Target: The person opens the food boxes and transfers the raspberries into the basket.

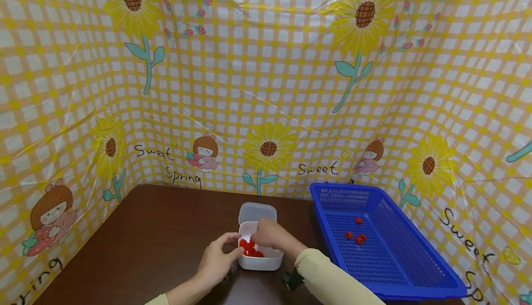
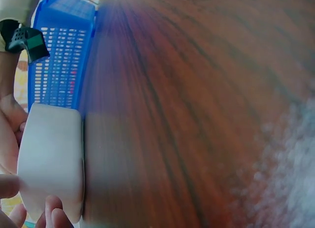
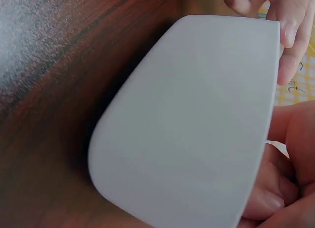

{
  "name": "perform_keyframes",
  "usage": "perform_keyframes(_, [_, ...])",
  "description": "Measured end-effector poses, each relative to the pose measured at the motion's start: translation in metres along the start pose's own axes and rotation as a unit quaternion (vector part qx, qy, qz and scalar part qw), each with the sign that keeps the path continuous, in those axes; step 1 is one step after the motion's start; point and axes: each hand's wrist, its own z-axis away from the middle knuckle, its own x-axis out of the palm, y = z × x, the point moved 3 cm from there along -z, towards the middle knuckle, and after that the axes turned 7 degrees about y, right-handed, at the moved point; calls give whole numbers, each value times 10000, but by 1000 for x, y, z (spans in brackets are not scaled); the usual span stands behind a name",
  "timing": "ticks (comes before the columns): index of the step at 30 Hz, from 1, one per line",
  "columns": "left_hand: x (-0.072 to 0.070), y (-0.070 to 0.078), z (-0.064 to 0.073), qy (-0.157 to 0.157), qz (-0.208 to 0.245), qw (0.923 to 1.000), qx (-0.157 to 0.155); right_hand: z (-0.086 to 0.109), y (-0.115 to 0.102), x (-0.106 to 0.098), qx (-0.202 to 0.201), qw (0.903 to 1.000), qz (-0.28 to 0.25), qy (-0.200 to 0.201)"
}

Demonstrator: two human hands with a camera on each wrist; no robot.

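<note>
A white lidded box (image 1: 261, 263) stands open on the table, its pale translucent lid (image 1: 257, 212) tipped back. Several small red pieces (image 1: 250, 249) lie inside, mostly toward its left; their exact kind is too small to tell. My left hand (image 1: 216, 256) holds the left side of the box, thumb near the front corner and forefinger farther back. Over the right part of the box, my right hand (image 1: 270, 236) reaches down inside with bent fingers. The box wall (image 3: 187, 119) partly hides those fingers in the right wrist view, and whether they pinch a red piece is hidden.
A blue perforated basket (image 1: 374, 268) stands to the right, with several red pieces (image 1: 360, 239) on its bottom. Under my right forearm a dark green device (image 1: 293, 279) shows at the wrist. A checked, sunflower-printed cloth (image 1: 266, 88) surrounds the dark wooden table (image 1: 166, 231).
</note>
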Motion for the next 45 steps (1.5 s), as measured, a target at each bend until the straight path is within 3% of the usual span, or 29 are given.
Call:
perform_keyframes(8, [0, -3, -1, 37, -14, 10000, -11, -2, 4, 6, -120, 9963, -778, 339])
perform_keyframes(14, [1, -4, 0, 21, -22, 10000, 5, -1, 6, 13, -37, 9932, -1046, 509])
perform_keyframes(23, [1, -2, 0, 26, -27, 10000, 36, 0, 9, 23, 448, 9755, -2098, 491])
perform_keyframes(34, [1, -4, -1, 25, -28, 10000, -10, 0, 9, 26, 500, 9744, -2080, 692])
perform_keyframes(45, [2, -3, -1, 6, -22, 10000, 37, -4, 12, 26, 603, 9733, -2129, 610])
